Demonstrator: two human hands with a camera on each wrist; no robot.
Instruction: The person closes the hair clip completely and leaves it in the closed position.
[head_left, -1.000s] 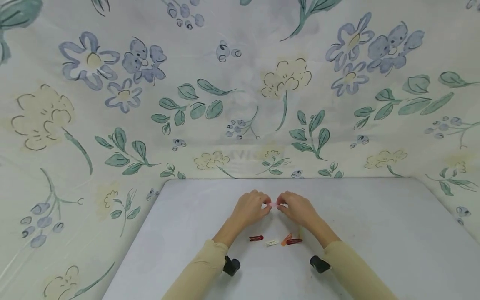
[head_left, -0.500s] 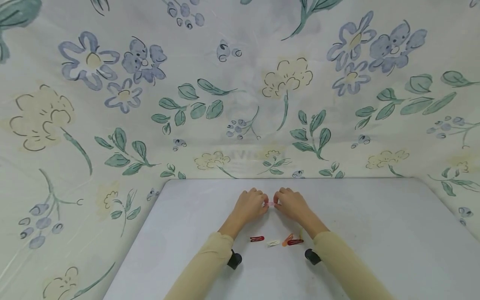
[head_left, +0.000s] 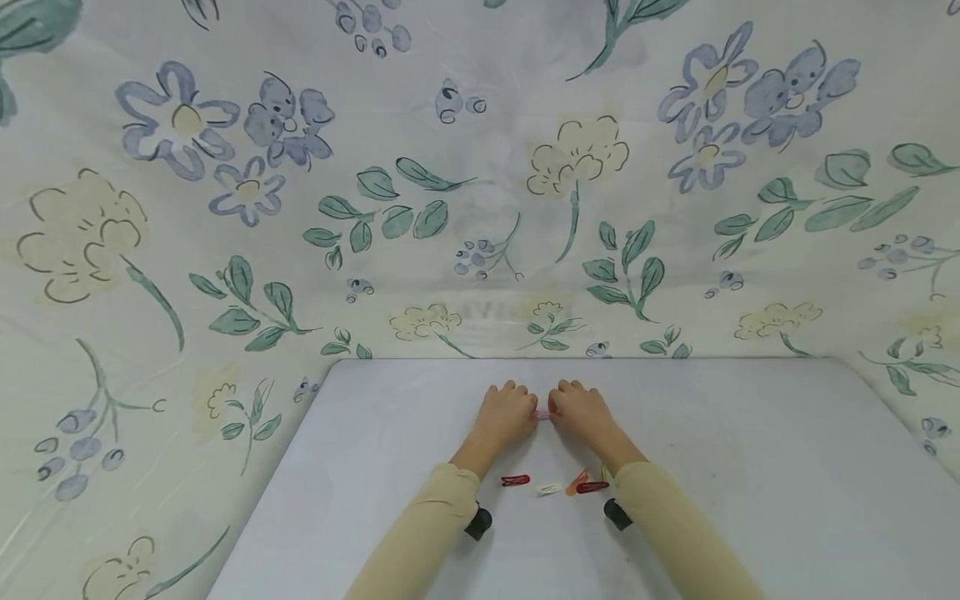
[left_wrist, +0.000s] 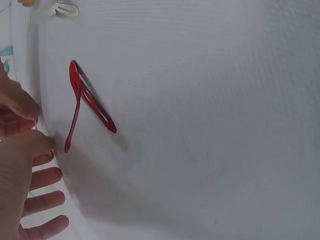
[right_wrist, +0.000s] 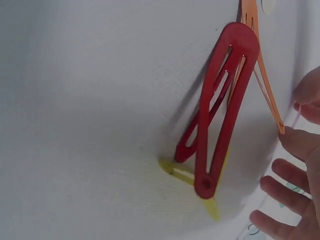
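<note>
Between my two hands is a small pink hair clip (head_left: 542, 414), mostly hidden by the fingers. My left hand (head_left: 507, 414) pinches its left end and my right hand (head_left: 579, 412) pinches the right end, thumb against forefinger. In the wrist views the other fingers are spread. Nearer me lie snap hair clips: a red one (left_wrist: 76, 82) standing unsnapped, a white one (head_left: 549, 489), an orange one (right_wrist: 250, 12), another red one (right_wrist: 239, 37) and a yellow one (right_wrist: 182, 175). In the right wrist view the second red clip overlaps the orange and yellow ones.
The clips lie on a white tabletop (head_left: 750, 467), with a floral sheet (head_left: 480, 250) rising behind its far edge and along the sides. A black wrist camera (head_left: 478, 522) shows under the left sleeve, and another black camera (head_left: 618, 514) under the right.
Both forearms have drawn closer together and the wrists have turned. The pink hair clip stays between the hands, now more covered by the fingers. The other clips lie as before.
</note>
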